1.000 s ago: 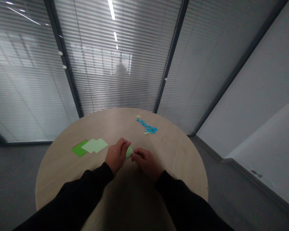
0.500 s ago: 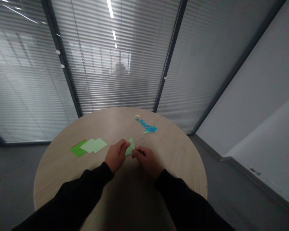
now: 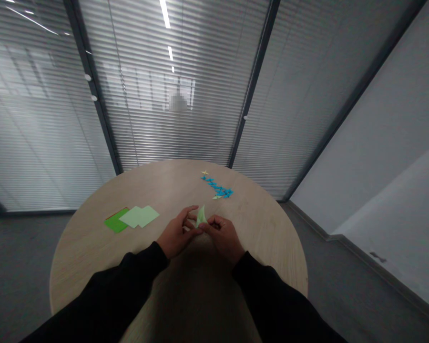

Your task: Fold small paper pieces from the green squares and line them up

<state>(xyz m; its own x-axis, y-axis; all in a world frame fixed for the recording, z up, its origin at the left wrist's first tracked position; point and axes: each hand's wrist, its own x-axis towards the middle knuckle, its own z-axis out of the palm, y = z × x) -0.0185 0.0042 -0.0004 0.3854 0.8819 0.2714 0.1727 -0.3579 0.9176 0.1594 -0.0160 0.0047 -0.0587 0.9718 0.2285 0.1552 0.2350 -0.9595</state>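
A folded piece of light green paper [image 3: 201, 217] stands upright between my hands, its pointed tip upward. My right hand [image 3: 224, 237] pinches its lower right edge between thumb and fingers. My left hand [image 3: 177, 233] curves around the left side, thumb at the bottom edge and fingers slightly apart behind it. Part of the paper is hidden by the fingers. Beyond the hands lie several small blue folded paper pieces [image 3: 219, 189] in a cluster. A pale green folded piece [image 3: 217, 197] sits at their near end, a yellow one [image 3: 205, 173] at the far end.
On the left of the round wooden table [image 3: 93, 252] lie overlapping light green sheets [image 3: 148, 215] and a brighter green stack [image 3: 116, 223] with a red edge. Glass panels with blinds [image 3: 178, 133] rise behind the table. A white wall [image 3: 379, 157] stands at right.
The paper has turned and shifted slightly right, now showing a narrower, creased side. My left fingers have loosened and spread, while my right hand has moved its pinch along the edge.
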